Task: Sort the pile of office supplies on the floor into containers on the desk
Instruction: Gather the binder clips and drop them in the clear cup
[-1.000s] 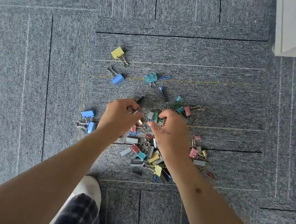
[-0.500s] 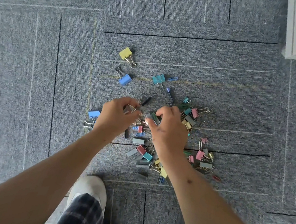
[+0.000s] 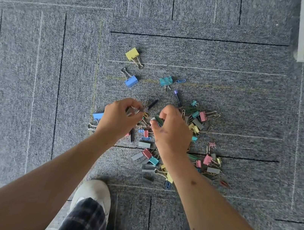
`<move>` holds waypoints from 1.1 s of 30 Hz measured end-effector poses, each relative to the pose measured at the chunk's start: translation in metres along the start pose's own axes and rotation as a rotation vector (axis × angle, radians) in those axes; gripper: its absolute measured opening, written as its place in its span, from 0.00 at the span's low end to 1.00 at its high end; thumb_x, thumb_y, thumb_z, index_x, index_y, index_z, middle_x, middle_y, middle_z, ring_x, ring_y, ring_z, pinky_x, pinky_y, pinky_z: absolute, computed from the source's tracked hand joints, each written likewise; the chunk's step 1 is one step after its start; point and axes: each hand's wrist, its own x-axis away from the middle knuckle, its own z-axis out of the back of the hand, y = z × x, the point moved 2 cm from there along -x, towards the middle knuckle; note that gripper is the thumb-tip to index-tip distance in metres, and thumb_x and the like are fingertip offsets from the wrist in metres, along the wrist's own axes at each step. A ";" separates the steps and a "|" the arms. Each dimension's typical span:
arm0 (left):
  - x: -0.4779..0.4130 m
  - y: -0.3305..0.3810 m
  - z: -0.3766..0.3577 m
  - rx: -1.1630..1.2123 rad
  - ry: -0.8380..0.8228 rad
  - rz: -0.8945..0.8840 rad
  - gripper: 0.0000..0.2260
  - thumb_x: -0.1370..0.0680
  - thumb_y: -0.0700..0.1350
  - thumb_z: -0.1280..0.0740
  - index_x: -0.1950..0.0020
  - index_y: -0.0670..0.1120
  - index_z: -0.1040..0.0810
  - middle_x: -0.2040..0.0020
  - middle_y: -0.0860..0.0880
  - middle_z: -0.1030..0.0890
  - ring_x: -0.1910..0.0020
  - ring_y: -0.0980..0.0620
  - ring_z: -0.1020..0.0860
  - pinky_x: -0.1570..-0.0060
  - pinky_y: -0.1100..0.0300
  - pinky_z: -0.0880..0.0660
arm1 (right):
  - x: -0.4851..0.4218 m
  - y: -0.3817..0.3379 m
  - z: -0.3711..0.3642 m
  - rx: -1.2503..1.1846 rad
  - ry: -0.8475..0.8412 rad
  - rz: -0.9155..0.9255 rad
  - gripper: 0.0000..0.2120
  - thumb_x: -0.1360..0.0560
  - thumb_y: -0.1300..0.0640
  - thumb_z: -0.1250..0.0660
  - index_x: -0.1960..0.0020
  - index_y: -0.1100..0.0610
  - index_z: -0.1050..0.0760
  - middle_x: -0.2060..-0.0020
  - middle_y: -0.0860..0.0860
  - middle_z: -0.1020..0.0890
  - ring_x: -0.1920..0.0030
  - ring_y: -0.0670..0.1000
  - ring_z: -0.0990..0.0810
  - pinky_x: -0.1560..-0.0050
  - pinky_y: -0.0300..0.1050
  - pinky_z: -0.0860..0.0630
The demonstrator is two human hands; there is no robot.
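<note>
Since a second ago the right hand (image 3: 171, 136) has curled tighter, now pinching a dark green clip (image 3: 159, 119); the left hand (image 3: 118, 118) pinches small grey pieces (image 3: 130, 111), likely gathering like items. The pile (image 3: 149, 159) lies mid-frame on the floor (image 3: 33, 76)

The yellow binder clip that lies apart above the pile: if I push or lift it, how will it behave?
The yellow binder clip looks like folded metal, so probably stiff and light. It lies flat on carpet, handles out to one side, so it should drag rather than roll. The wire handles may swing when lifted; pinching the body seems safer.
</note>
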 end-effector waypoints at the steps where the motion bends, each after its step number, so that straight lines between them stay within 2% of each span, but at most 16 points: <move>1: 0.000 0.000 0.000 -0.007 0.004 -0.004 0.03 0.25 0.44 0.29 0.55 0.53 0.19 0.63 0.46 0.18 0.75 0.59 0.35 0.80 0.73 0.39 | 0.001 0.001 -0.001 -0.015 0.003 0.007 0.12 0.27 0.49 0.29 0.53 0.50 0.32 0.61 0.43 0.26 0.70 0.44 0.27 0.72 0.37 0.33; 4: 0.000 0.001 0.000 -0.027 0.010 -0.002 0.04 0.25 0.45 0.29 0.57 0.55 0.20 0.66 0.48 0.20 0.76 0.61 0.36 0.79 0.72 0.38 | 0.003 0.002 -0.001 -0.035 -0.004 0.025 0.11 0.26 0.51 0.28 0.48 0.51 0.28 0.55 0.43 0.22 0.67 0.44 0.24 0.71 0.36 0.32; 7: 0.001 0.003 0.000 -0.036 -0.003 -0.015 0.04 0.25 0.45 0.29 0.56 0.54 0.20 0.68 0.52 0.22 0.78 0.62 0.35 0.79 0.73 0.38 | 0.003 0.003 -0.001 -0.017 -0.021 0.026 0.11 0.26 0.50 0.29 0.46 0.50 0.25 0.53 0.43 0.21 0.65 0.43 0.23 0.68 0.36 0.28; 11: 0.002 0.005 0.001 -0.037 -0.009 -0.023 0.03 0.25 0.45 0.28 0.55 0.53 0.20 0.68 0.53 0.23 0.75 0.61 0.35 0.78 0.73 0.36 | 0.001 0.003 0.003 -0.052 -0.041 0.013 0.09 0.25 0.51 0.29 0.46 0.49 0.23 0.50 0.43 0.19 0.65 0.42 0.22 0.63 0.42 0.21; 13: 0.002 0.006 0.001 -0.034 -0.013 -0.017 0.03 0.25 0.44 0.28 0.55 0.52 0.19 0.68 0.53 0.23 0.75 0.61 0.35 0.78 0.73 0.36 | 0.001 0.004 0.005 -0.068 -0.047 0.005 0.10 0.25 0.51 0.30 0.45 0.49 0.23 0.49 0.42 0.20 0.66 0.42 0.23 0.64 0.40 0.23; 16: 0.003 0.007 0.000 -0.023 -0.019 -0.010 0.03 0.25 0.44 0.28 0.54 0.52 0.19 0.66 0.51 0.21 0.74 0.60 0.33 0.79 0.74 0.36 | 0.002 0.009 0.009 -0.089 -0.042 0.006 0.10 0.25 0.50 0.30 0.44 0.50 0.22 0.48 0.42 0.19 0.66 0.41 0.24 0.69 0.34 0.32; 19: 0.003 0.008 0.000 -0.020 -0.028 -0.005 0.02 0.25 0.45 0.29 0.53 0.51 0.19 0.63 0.49 0.19 0.72 0.58 0.32 0.78 0.74 0.34 | 0.001 0.014 0.013 -0.160 -0.049 -0.012 0.11 0.25 0.50 0.30 0.44 0.50 0.22 0.48 0.42 0.19 0.63 0.41 0.23 0.69 0.34 0.32; 22: 0.004 0.010 0.000 -0.026 -0.039 -0.014 0.03 0.25 0.45 0.29 0.54 0.52 0.20 0.63 0.48 0.19 0.73 0.59 0.32 0.77 0.74 0.34 | -0.001 0.016 0.016 -0.231 -0.058 -0.050 0.11 0.25 0.49 0.30 0.43 0.49 0.22 0.49 0.42 0.18 0.72 0.39 0.25 0.73 0.35 0.35; 24: 0.005 0.012 0.001 -0.030 -0.037 -0.015 0.03 0.25 0.45 0.29 0.55 0.53 0.20 0.64 0.47 0.19 0.73 0.58 0.32 0.77 0.73 0.34 | -0.001 0.016 0.019 -0.283 -0.076 -0.082 0.11 0.25 0.49 0.30 0.43 0.50 0.22 0.51 0.42 0.17 0.73 0.40 0.23 0.74 0.38 0.30; 26: 0.005 0.014 0.000 -0.038 -0.040 -0.028 0.03 0.25 0.46 0.28 0.55 0.53 0.20 0.64 0.47 0.19 0.73 0.59 0.32 0.76 0.74 0.34 | -0.001 0.017 0.024 -0.325 -0.079 -0.103 0.11 0.25 0.49 0.30 0.44 0.50 0.21 0.50 0.43 0.17 0.69 0.40 0.21 0.67 0.43 0.21; 28: 0.008 0.020 0.001 -0.037 -0.056 -0.035 0.02 0.25 0.46 0.28 0.54 0.52 0.19 0.65 0.48 0.19 0.75 0.61 0.32 0.76 0.75 0.34 | 0.001 0.021 0.031 -0.350 -0.068 -0.105 0.10 0.25 0.49 0.30 0.45 0.49 0.21 0.49 0.43 0.18 0.66 0.38 0.21 0.62 0.44 0.20; 30: 0.012 0.029 0.002 -0.035 -0.071 -0.036 0.02 0.25 0.46 0.28 0.53 0.51 0.19 0.66 0.50 0.20 0.75 0.62 0.32 0.77 0.74 0.34 | 0.004 0.026 0.042 -0.380 -0.054 -0.080 0.10 0.25 0.48 0.30 0.45 0.49 0.21 0.50 0.43 0.18 0.69 0.36 0.22 0.66 0.42 0.21; 33: 0.020 0.049 0.007 -0.079 -0.095 -0.091 0.03 0.25 0.46 0.29 0.52 0.51 0.20 0.66 0.51 0.21 0.76 0.63 0.31 0.77 0.74 0.34 | 0.009 0.032 0.068 -0.451 -0.047 -0.045 0.11 0.24 0.49 0.31 0.44 0.51 0.21 0.50 0.46 0.17 0.77 0.43 0.24 0.78 0.44 0.27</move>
